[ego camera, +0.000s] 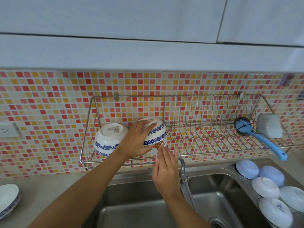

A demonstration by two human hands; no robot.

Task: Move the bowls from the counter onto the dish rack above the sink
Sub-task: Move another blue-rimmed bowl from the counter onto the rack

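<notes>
Head cam, above the sink: your left hand [136,140] is clamped over an upturned blue-patterned bowl [155,134], tilted, at the middle of the dish rack [164,155], w/ its lower rim near the rack's front rail. Your right hand [166,170] is flat and open, holding nothing, fingertips just under that rim beside a brown-orange item I can't identify. A second patterned bowl [108,139] already leans upside down at the rack's left end. More bowls [269,186] wait at the worktop's right edge beside the sink [148,203]; plates [8,199] sit at its left edge.

Risks, as I judge them: let go while the bowl's tilted and it could roll off the front rail into the sink, prob. chipping. Push it left and it may knock its neighbour. The tap [181,168] sits right by your right wrist, so a quick pull-back could clip it.
</notes>
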